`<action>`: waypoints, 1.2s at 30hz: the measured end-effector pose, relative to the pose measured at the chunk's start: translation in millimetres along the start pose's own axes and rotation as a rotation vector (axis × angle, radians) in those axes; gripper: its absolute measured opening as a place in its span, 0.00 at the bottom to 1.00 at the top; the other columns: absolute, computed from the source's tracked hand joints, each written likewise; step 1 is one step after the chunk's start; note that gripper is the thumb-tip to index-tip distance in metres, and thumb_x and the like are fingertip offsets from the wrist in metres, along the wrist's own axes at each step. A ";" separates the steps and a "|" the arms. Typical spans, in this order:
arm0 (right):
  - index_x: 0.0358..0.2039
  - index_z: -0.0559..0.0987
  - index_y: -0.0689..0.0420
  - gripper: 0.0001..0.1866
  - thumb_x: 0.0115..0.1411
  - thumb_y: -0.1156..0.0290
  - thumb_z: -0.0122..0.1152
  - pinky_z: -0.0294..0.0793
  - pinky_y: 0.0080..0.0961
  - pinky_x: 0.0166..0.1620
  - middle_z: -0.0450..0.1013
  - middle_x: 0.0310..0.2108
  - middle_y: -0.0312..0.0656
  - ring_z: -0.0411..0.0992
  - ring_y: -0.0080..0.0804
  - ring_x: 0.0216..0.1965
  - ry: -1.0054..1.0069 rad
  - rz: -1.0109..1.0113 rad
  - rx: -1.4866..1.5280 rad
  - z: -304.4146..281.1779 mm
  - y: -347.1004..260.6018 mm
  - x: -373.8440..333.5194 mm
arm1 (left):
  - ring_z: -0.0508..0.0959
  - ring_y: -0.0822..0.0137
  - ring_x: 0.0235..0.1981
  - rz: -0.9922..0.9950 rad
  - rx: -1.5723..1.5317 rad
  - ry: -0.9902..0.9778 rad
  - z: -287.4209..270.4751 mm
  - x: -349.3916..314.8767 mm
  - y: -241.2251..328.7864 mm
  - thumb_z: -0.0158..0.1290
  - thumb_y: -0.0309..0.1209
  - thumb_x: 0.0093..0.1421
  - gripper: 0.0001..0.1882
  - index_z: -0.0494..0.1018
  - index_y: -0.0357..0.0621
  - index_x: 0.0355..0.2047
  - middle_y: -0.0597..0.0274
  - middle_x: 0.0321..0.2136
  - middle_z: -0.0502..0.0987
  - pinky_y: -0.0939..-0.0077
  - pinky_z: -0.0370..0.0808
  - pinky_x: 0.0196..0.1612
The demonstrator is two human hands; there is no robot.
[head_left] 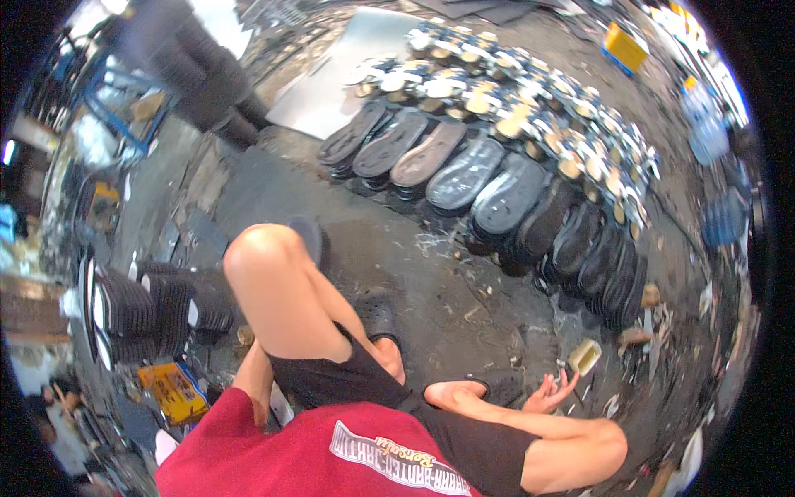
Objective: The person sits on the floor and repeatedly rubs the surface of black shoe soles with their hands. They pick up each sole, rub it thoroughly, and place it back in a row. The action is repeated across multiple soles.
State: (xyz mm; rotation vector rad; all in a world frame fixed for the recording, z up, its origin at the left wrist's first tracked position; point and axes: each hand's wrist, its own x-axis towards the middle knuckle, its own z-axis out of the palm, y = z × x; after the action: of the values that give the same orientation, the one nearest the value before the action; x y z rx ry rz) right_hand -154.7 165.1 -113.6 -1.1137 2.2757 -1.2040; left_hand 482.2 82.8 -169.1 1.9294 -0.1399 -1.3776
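My right hand [550, 393] is beyond my right shin, its fingers spread apart. Its fingertips come close to a small pale open container [585, 357] with a yellowish inside; whether they touch it I cannot tell. My left forearm [256, 383] passes beside my raised left knee, and the hand at its end is hidden. Ahead of my feet, stacks of dark shoe soles [451, 178] run in a curved row toward the right. Behind them lie many white, blue and tan sandal parts [476, 95], packed close together.
More black soles [124, 302] stand stacked at my left, near a yellow package [174, 391]. A pale sheet [319, 91] lies at the back. Tall dark stacks [195, 70] rise at the far left. On the right are a yellow box [625, 50] and clear plastic bottles [704, 124]. Scraps litter the floor.
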 end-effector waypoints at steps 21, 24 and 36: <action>0.64 0.82 0.53 0.31 0.75 0.43 0.50 0.46 0.68 0.74 0.45 0.82 0.52 0.46 0.62 0.79 -0.028 -0.148 -0.729 -91.0 107.3 143.5 | 0.74 0.48 0.67 1.082 0.247 0.323 -3.4 -110.4 379.9 0.59 0.50 0.67 0.40 0.65 0.40 0.73 0.46 0.68 0.72 0.44 0.71 0.69; 0.64 0.82 0.51 0.31 0.77 0.43 0.47 0.46 0.67 0.74 0.45 0.82 0.50 0.46 0.61 0.79 -0.048 -0.117 -0.734 -79.5 118.1 146.6 | 0.74 0.48 0.67 1.188 0.004 0.024 24.3 -164.2 391.0 0.58 0.49 0.68 0.40 0.65 0.39 0.73 0.46 0.68 0.72 0.44 0.71 0.69; 0.56 0.85 0.58 0.38 0.80 0.42 0.31 0.42 0.44 0.78 0.72 0.67 0.51 0.56 0.49 0.75 0.066 0.190 -0.109 -92.9 113.7 101.2 | 0.85 0.54 0.37 0.337 -0.117 -0.927 352.6 -249.2 112.1 0.36 0.63 0.73 0.43 0.73 0.33 0.63 0.46 0.47 0.85 0.61 0.83 0.44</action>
State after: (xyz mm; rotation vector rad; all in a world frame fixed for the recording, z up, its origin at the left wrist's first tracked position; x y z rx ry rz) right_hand -329.9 176.2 -144.6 -0.8813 2.4587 -1.0693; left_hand 114.3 -54.4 42.7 0.9795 -0.7619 -1.8699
